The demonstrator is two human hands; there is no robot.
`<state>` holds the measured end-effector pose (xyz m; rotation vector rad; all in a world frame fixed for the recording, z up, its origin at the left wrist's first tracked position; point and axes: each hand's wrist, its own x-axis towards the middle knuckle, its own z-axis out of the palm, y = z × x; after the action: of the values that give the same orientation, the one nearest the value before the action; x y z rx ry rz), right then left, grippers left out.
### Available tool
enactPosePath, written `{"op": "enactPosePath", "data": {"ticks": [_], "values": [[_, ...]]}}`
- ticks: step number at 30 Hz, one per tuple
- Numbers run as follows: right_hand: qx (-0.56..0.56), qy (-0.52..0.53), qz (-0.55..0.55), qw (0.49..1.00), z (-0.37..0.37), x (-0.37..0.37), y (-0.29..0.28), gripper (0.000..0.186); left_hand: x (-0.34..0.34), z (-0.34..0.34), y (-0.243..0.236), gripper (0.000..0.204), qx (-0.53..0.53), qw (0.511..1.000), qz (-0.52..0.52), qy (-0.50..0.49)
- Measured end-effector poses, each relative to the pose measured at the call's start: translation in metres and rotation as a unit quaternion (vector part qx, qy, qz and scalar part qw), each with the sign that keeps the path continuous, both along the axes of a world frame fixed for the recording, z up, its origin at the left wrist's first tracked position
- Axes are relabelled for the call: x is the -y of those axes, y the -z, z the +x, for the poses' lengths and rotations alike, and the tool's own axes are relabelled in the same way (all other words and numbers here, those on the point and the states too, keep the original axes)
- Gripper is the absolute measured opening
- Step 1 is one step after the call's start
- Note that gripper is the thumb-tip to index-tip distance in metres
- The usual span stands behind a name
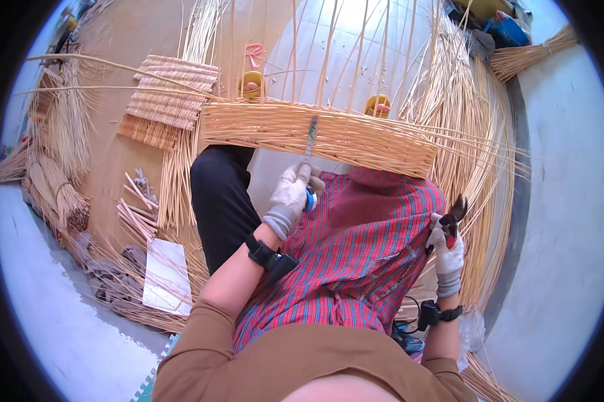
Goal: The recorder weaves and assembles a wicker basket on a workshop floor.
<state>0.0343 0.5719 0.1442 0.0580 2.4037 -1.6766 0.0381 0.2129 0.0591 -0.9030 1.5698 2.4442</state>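
Note:
A woven wicker panel (375, 141) lies across my knees, with long upright stakes rising from its far edge. My left hand (287, 195), in a pale work glove, is closed around a tape measure (310, 199) with a blue case. The tape's narrow blade runs out over the panel's width, its end near the far edge. Beside my right knee, my gloved right hand (448, 258) grips pruning shears (451, 226) with black and red parts, pointing up and away from the panel. A red plaid cloth (355, 228) covers my lap.
Long loose wicker rods (449, 87) cover the floor at right. Stacked woven pieces (164, 97) lie at left, near short cut sticks (136, 218) and a white paper sheet (166, 276). Rod bundles (60, 194) line the left wall. Yellow slippers (252, 82) show beyond the panel.

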Motion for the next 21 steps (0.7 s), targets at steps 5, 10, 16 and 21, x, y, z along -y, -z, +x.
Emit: {"op": "enactPosePath", "data": {"ticks": [5, 10, 16, 21], "values": [[-0.004, 0.026, -0.007, 1.000, 0.003, 0.005, 0.007, 0.034, 0.010, -0.003, 0.002, 0.033, 0.006, 0.999, 0.035, -0.020], [-0.012, 0.024, 0.015, 1.000, 0.005, 0.005, 0.010, 0.035, 0.014, -0.002, -0.004, 0.033, -0.004, 1.000, 0.030, 0.005], [-0.009, 0.053, 0.023, 0.998, 0.006, 0.012, 0.005, 0.034, 0.012, -0.007, -0.002, 0.032, -0.006, 1.000, 0.029, 0.003], [-0.015, 0.056, 0.029, 0.998, 0.006, 0.011, 0.007, 0.031, 0.014, -0.008, -0.001, 0.032, -0.012, 0.999, 0.029, 0.009]]}}
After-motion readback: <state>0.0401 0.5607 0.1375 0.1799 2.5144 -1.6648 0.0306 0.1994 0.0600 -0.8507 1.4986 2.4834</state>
